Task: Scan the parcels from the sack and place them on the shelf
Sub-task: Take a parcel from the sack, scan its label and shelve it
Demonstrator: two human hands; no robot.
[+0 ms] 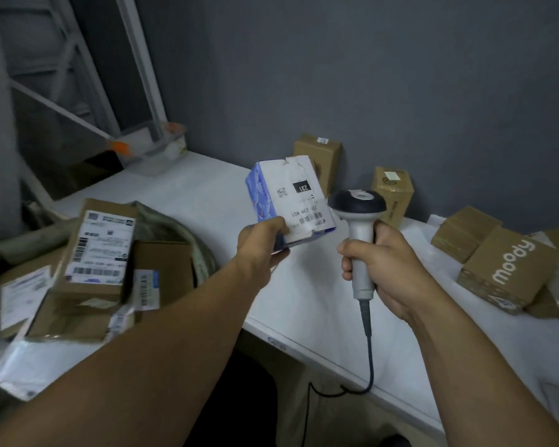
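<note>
My left hand [261,240] grips a small blue and white box [288,196] by its lower corner and holds it above the white table [191,191], its shipping label facing up. My right hand [381,262] grips the handle of a grey barcode scanner [359,217]. The scanner's dark head sits just right of the box. Its cable hangs down over the table's front edge. At the left, an open sack [188,233] holds several cardboard parcels [100,250] with labels.
Two upright brown boxes [318,156] [392,191] stand against the grey wall. More brown boxes, one marked "moody" [507,269], lie at the right. A clear plastic container [149,150] sits at the table's far left corner, next to a white metal frame [88,75].
</note>
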